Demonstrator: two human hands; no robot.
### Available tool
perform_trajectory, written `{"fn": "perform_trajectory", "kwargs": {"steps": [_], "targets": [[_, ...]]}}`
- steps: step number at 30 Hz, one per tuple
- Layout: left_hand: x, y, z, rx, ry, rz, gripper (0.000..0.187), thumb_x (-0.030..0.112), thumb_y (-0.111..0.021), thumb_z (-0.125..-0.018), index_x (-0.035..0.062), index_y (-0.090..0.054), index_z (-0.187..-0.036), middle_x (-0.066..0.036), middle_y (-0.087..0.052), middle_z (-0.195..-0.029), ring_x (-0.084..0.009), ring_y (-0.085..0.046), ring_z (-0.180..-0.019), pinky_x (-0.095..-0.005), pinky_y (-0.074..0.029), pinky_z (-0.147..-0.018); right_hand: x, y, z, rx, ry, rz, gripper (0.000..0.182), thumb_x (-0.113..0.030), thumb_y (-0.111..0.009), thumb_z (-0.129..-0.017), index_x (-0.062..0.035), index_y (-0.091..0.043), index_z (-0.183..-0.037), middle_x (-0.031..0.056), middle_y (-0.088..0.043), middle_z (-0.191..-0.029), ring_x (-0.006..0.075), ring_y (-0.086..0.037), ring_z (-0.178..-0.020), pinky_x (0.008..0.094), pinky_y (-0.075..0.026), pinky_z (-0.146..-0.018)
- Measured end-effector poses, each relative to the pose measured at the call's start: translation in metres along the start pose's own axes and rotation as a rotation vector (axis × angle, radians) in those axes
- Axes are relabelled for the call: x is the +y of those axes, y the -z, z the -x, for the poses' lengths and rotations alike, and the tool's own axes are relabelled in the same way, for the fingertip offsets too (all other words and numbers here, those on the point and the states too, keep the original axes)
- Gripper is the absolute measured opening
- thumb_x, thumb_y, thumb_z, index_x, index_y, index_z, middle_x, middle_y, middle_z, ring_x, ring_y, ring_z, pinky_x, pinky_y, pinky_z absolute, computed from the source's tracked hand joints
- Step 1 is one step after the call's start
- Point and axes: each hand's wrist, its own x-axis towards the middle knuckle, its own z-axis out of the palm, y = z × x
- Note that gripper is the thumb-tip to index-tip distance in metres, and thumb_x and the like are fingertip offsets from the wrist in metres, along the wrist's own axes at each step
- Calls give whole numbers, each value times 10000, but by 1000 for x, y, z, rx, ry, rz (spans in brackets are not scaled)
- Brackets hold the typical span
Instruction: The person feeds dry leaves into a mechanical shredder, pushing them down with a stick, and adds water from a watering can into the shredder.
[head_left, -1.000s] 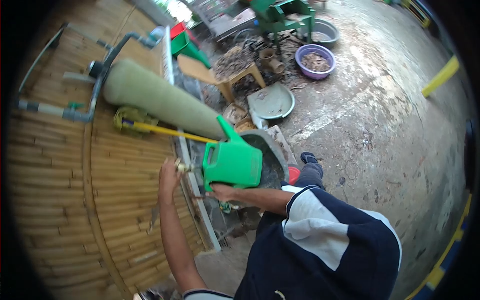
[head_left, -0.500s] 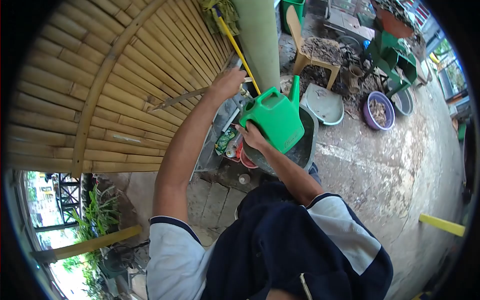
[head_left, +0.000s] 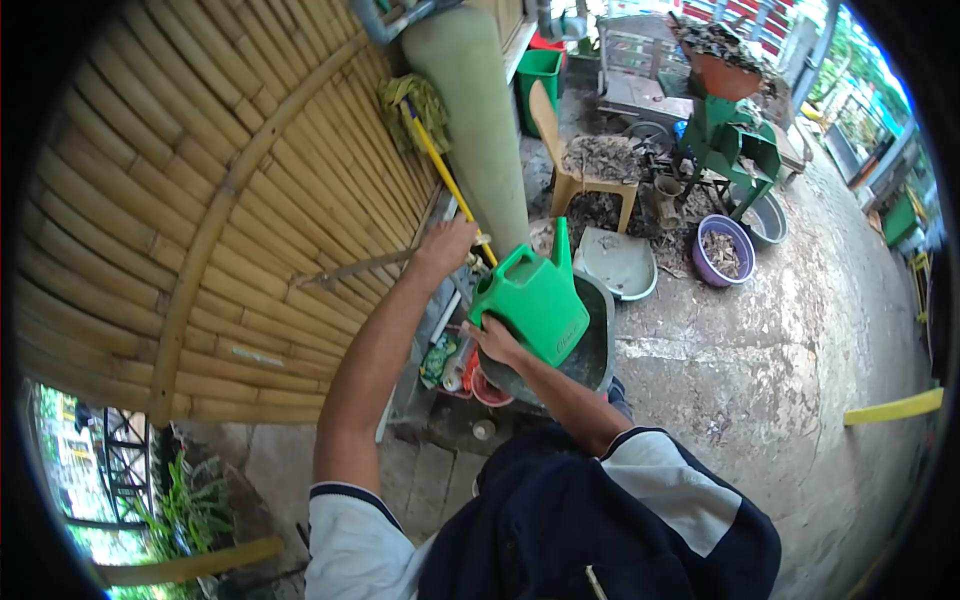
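Observation:
My right hand (head_left: 496,341) is closed on the lower back edge of a green plastic watering can (head_left: 545,318), steadying it. The can leans, with its spout pointing up and away from me, over a dark grey basin (head_left: 600,340). My left hand (head_left: 446,246) is closed at a brass tap (head_left: 478,262) just above the can's filling opening; its fingertips are partly hidden. A thin wooden stick (head_left: 355,268) passes behind my left wrist along the bamboo wall. Whether water is flowing cannot be made out.
A bamboo wall (head_left: 240,210) rises at left beside a pale green post (head_left: 470,130) and yellow mop handle (head_left: 435,155). Beyond the basin are a grey-white tub (head_left: 618,262), a leaf-covered chair (head_left: 590,170), a purple basin (head_left: 722,250) and a green machine (head_left: 730,140).
The view has tilted upward, so the can and both hands appear lower in the picture. My hands keep the same places on the tap and the watering can.

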Motion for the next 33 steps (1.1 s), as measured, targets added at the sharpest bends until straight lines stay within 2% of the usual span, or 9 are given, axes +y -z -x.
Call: {"fn": "perform_trajectory", "kwargs": {"steps": [1, 8, 17, 19, 22, 26, 28, 29, 33], "targets": [[0, 2, 0, 17, -24, -16, 137, 67, -573, -924, 28, -641, -1036, -218, -634, -1091, -415, -668, -1013, -508, -556, -828, 0, -1, 0, -3, -33, 9, 340, -314, -566, -1023, 21, -520, -1054, 216, -577, -933, 345, -562, -890, 433, -452, -875], [-3, 13, -2, -70, -59, -13, 165, 60, -628, -901, 16, -633, -1060, -220, -616, -1085, -416, -662, -1017, -511, -548, -853, 7, -4, -1, -14, -62, -52, 319, -315, -562, -1033, 4, -557, -1039, 169, -607, -912, 301, -584, -875, 408, -461, -853], [-4, 6, -4, -69, -59, 29, 169, 67, -625, -909, 21, -632, -1071, -218, -613, -1086, -414, -659, -1022, -511, -540, -871, -13, 6, 3, 23, -6, -37, 407, -384, -550, -1030, 20, -532, -986, 182, -532, -839, 312, -532, -819, 426, -446, -804], [-6, 5, -6, -68, -76, 5, 174, 56, -622, -902, 20, -630, -1072, -217, -613, -1088, -415, -658, -1022, -512, -540, -871, -13, 6, 3, -13, -66, 9, 427, -397, -561, -1017, 29, -560, -1053, 235, -601, -916, 373, -586, -894, 446, -450, -858], [-2, 10, -2, -58, -113, -52, 199, 36, -629, -875, 26, -618, -1074, -191, -614, -1070, -406, -667, -995, -510, -548, -853, -16, 9, 3, -50, -77, -38, 403, -386, -552, -1021, 15, -566, -1044, 229, -610, -915, 372, -592, -907, 449, -448, -856], [-1, 20, 3, -37, -361, -263, 213, 61, -634, -861, 64, -587, -1068, -126, -605, -1045, -359, -706, -839, -468, -583, -733, -13, 6, 5, -28, -75, -6, 412, -394, -546, -1022, 17, -576, -1025, 234, -616, -916, 374, -598, -910, 457, -446, -847], [-5, 23, 6, -92, -618, -335, 160, 80, -617, -874, 88, -587, -1031, -103, -591, -1043, -327, -717, -801, -418, -592, -686, -10, 3, 5, -7, -72, 24, 430, -404, -546, -1021, 25, -580, -1026, 247, -618, -927, 386, -604, -925, 460, -450, -854], [-1, 28, 10, -125, -655, -420, 122, 100, -618, -875, 101, -587, -993, -77, -575, -1029, -278, -717, -812, -372, -596, -660, -9, 3, 5, -30, -89, 41, 442, -409, -548, -1019, 32, -579, -1029, 254, -617, -936, 395, -605, -940, 460, -452, -863], [-7, 38, 11, -109, -856, -416, 125, 134, -637, -865, 106, -607, -984, -60, -556, -1067, -217, -687, -872, -341, -604, -661, -1, 2, 7, -50, -62, 80, 464, -416, -560, -1011, 44, -564, -1067, 263, -613, -969, 406, -608, -961, 461, -458, -872]]}}
